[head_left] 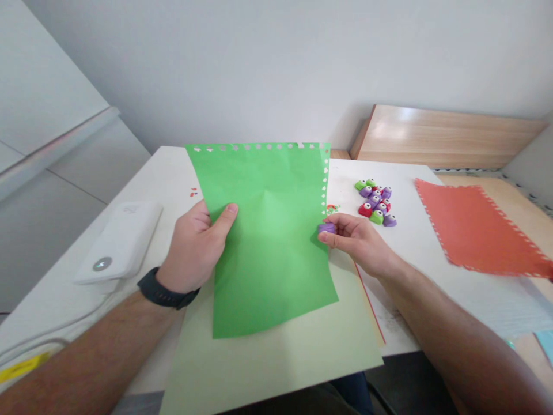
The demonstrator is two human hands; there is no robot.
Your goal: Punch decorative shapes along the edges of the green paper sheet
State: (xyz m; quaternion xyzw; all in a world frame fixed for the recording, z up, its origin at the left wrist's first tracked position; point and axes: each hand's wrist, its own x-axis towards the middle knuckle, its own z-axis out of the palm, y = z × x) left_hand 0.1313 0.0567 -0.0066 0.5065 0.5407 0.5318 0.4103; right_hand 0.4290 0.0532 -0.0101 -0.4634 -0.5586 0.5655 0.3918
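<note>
Left hand: the left hand (pixel 194 248) grips the left edge of the sheet, thumb on top and the other fingers behind it.
Right hand: the right hand (pixel 352 239) pinches the punch between thumb and fingers, with the remaining fingers curled.
Main item: a green paper sheet (pixel 272 271), held between both hands above the pale sheet, slightly bowed. A row of small punched shapes runs along its far edge, and more run down its right edge.
Long axis: the sheet's long axis runs away from the person, tilted slightly, with the far edge toward the wall.
Item in hand: a purple craft punch (pixel 326 228), at the sheet's right edge, about midway along it. Whether the paper sits inside its slot is hidden.
Key relation: the punch lies to the right of the sheet, so the right hand is the nearer to that edge. The left hand is on the opposite edge.
Underlay: a pale green card (pixel 276 374), lying below the green sheet and overhanging the near side of the surface (pixel 415 271), with a thin red edge showing along its right side.
Nearby: a cluster of green, purple and red craft punches (pixel 374 202), beyond the right hand.
Right side: an orange-red paper sheet (pixel 475 230), with punched edges.
Left side: a white power bank (pixel 116 242), with a cable.
Wrist: a black wristwatch (pixel 166 289), on the left wrist.
</note>
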